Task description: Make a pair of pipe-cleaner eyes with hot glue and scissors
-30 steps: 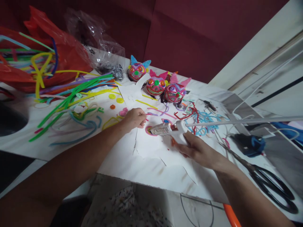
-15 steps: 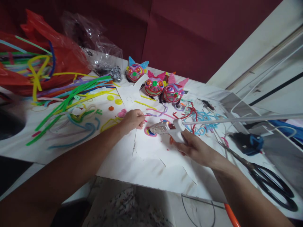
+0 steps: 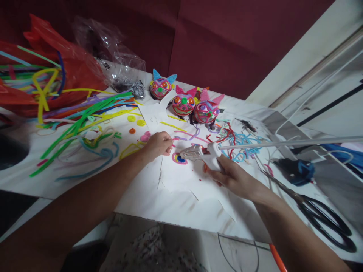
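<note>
My right hand (image 3: 236, 177) is wrapped around the handle of a white hot glue gun (image 3: 213, 154). A long glue stick (image 3: 272, 143) juts from its back end to the right. The gun's nozzle is at a small pink, yellow and blue coiled piece (image 3: 179, 158) on white paper (image 3: 178, 179); whether they touch I cannot tell. Just left of that piece, my left hand (image 3: 162, 144) is closed with fingertips pinched together. A bit of pink shows by its fingertips, but what it holds, if anything, is not clear.
Several decorated animal heads (image 3: 184, 101) with coloured ears stand at the back. Pipe cleaners (image 3: 85, 117) lie at left beside a red plastic bag (image 3: 82, 64). Large black-handled scissors (image 3: 320, 215) rest at right, near a tangle of blue scraps (image 3: 246, 145).
The whole view has shifted very slightly. Both hands and the glue gun keep almost the same place over the paper.
</note>
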Action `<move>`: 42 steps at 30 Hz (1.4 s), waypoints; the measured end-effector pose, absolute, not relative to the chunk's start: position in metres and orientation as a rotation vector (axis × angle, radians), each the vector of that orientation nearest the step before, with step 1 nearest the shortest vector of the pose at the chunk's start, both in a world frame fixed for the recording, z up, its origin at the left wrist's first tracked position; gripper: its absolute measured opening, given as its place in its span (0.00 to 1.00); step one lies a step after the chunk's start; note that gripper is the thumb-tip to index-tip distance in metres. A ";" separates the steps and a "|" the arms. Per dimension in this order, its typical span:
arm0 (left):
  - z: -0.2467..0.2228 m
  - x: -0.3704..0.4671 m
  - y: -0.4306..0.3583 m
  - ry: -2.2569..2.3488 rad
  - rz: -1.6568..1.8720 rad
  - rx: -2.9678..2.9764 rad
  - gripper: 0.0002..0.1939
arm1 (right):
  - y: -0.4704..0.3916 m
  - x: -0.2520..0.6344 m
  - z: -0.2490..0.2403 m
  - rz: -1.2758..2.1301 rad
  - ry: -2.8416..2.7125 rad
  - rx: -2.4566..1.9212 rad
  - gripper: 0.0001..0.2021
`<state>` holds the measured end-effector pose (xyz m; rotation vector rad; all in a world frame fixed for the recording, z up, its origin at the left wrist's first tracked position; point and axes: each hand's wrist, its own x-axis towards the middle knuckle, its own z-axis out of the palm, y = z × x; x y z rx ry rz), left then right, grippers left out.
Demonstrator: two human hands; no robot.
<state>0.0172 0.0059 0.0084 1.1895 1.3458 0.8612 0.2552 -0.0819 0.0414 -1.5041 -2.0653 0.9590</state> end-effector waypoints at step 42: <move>0.012 0.003 0.004 1.556 0.663 2.279 0.05 | -0.102 0.268 0.028 1.130 -1.678 -1.685 0.21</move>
